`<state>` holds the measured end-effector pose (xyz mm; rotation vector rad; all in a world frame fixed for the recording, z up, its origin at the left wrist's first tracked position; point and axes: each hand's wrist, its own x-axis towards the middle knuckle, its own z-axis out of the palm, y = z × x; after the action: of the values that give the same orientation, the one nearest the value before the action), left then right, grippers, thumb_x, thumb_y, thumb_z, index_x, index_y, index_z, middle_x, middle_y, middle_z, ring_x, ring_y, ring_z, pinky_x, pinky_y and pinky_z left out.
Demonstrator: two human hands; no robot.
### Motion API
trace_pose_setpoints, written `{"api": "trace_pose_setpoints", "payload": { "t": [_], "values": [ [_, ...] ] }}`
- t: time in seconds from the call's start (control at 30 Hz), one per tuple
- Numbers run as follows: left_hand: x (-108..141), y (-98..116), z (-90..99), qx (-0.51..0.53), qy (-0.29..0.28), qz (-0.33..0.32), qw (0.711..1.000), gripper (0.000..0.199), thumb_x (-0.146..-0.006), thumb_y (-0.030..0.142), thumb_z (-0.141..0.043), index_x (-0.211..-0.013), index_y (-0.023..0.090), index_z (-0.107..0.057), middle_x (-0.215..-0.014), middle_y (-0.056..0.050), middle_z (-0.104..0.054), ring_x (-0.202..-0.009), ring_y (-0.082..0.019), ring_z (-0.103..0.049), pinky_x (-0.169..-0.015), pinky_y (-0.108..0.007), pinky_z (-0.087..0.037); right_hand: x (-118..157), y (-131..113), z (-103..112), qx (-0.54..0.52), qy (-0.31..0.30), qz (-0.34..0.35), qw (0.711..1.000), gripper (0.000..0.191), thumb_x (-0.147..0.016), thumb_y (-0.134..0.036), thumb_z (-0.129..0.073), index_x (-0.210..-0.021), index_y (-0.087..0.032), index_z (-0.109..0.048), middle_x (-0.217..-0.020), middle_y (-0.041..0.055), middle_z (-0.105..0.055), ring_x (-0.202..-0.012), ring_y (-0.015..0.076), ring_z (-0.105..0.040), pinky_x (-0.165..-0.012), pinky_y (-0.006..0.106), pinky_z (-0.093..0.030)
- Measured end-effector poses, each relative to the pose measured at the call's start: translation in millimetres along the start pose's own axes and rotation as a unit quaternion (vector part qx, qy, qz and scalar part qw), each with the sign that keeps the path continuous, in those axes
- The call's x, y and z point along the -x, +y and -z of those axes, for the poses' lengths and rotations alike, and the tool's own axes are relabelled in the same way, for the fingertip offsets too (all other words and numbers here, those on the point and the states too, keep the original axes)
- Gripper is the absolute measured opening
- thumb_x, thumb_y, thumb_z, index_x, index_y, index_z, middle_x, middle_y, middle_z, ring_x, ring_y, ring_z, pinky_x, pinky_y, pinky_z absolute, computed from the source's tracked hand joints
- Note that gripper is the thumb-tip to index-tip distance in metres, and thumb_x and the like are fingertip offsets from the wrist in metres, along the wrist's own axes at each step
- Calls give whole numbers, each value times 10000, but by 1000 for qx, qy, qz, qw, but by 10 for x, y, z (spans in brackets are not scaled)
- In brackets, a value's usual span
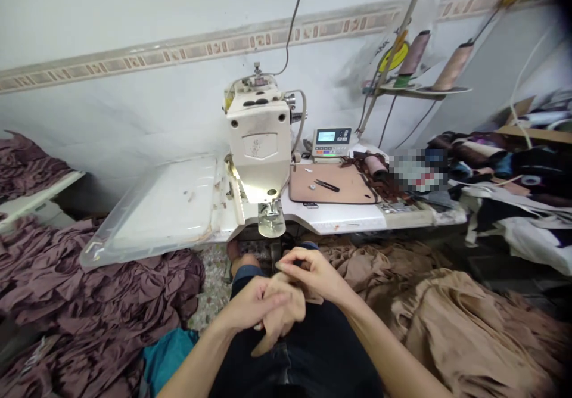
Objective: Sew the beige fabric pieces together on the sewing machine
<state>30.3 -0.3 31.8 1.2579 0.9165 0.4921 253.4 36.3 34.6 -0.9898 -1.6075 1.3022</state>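
Observation:
My left hand (pixel 261 305) and my right hand (pixel 308 273) meet above my lap, the fingers overlapping. My right fingertips curl together, and nothing shows between them. Whether either hand holds something small cannot be told. Both hands are nearest my dark trousers (pixel 286 356) and a heap of tan fabric (pixel 357 267). Well ahead of them stands an industrial sewing machine head (pixel 259 142), its lit presser foot (pixel 271 219) over the white table (pixel 322 219). A brown mat (pixel 330 183) on that table carries black snips (pixel 327 186).
A clear plastic sheet (pixel 156 207) covers the table's left side. Mauve fabric (pixel 89 291) is heaped on the left, with a teal cloth (pixel 167 359) near my lap. Thread cones (pixel 452 67) stand on a stand at right, above a digital control box (pixel 331 142) and piled materials (pixel 504 189).

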Motion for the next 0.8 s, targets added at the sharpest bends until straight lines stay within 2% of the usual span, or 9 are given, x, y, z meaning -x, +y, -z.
{"api": "trace_pose_setpoints", "payload": {
  "t": [0.1, 0.23, 0.33, 0.43, 0.5, 0.7, 0.8],
  "values": [
    [30, -96, -16, 111, 133, -26, 985, 581, -888, 669, -787, -1075, 119, -755, -628, 6, -620, -419, -64, -400, -393, -177, -304, 131, 265, -121, -64, 84, -57, 993, 480, -937, -645, -731, -884, -180, -837, -855, 75, -786, -719, 200, -652, -619, 290, -488],
    [57, -135, 22, 158, 191, -64, 967, 580, -856, 575, -869, -1206, 126, -763, -809, -61, -737, -553, -100, -567, -486, -169, -436, 264, 363, -334, -105, 88, -77, 988, 529, -934, -682, -723, -1015, -176, -856, -818, 59, -765, -604, 149, -562, -536, 258, -436],
    [66, -182, 33, 166, 218, -75, 959, 561, -839, 555, -891, -1183, 130, -764, -861, -77, -760, -623, -131, -641, -539, -183, -501, 266, 334, -485, -120, 80, -55, 988, 487, -892, -624, -803, -1095, -183, -850, -853, 56, -764, -658, 165, -603, -585, 269, -481],
    [77, -234, 39, 186, 234, -64, 952, 605, -822, 565, -900, -1205, 128, -729, -839, -62, -753, -574, -133, -637, -455, -177, -472, 217, 311, -567, -106, 90, -30, 990, 444, -877, -579, -830, -1087, -189, -853, -907, 57, -758, -688, 172, -620, -605, 277, -494],
    [89, -256, 44, 201, 239, -58, 948, 639, -808, 560, -911, -1235, 130, -710, -835, -54, -753, -545, -129, -629, -418, -173, -451, 184, 309, -591, -92, 100, -17, 991, 418, -876, -564, -831, -1058, -190, -858, -897, 54, -738, -710, 178, -621, -593, 270, -482],
    [116, -299, 26, 212, 232, -55, 948, 638, -831, 503, -911, -1311, 134, -708, -914, -79, -798, -589, -132, -667, -477, -179, -485, 154, 345, -623, -85, 138, -15, 987, 406, -874, -567, -814, -1032, -196, -858, -868, 59, -717, -739, 198, -624, -620, 288, -492],
    [107, -366, -14, 199, 227, -44, 952, 671, -832, 509, -905, -1356, 141, -703, -995, -111, -818, -643, -160, -710, -492, -190, -506, 184, 378, -616, -85, 149, -20, 985, 392, -893, -581, -787, -936, -197, -853, -816, 51, -703, -710, 187, -599, -621, 290, -471]
  ]
}}
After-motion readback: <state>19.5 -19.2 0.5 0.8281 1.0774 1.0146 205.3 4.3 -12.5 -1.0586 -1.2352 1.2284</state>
